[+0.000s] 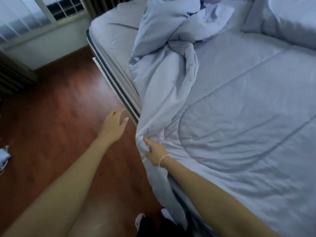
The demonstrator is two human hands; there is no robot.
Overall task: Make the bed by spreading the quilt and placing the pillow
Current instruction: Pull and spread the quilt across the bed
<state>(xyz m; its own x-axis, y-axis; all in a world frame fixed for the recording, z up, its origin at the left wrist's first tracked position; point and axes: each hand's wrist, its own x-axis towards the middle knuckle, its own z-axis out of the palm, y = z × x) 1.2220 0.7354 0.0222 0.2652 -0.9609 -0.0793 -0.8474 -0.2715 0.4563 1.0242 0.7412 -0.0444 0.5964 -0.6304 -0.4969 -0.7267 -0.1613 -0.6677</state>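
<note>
A pale blue quilt lies partly spread over the bed, with a twisted, bunched heap toward the far side. My right hand pinches the quilt's edge at the bed's near left side, where the fabric gathers into folds and hangs toward the floor. My left hand hovers over the floor just left of that edge, fingers relaxed and holding nothing. A pillow in the same blue lies at the top right of the bed.
The mattress edge runs diagonally from upper middle down to my right hand. Brown wooden floor fills the left. A window and wall stand at the far left. A small blue cloth item lies at the floor's left edge.
</note>
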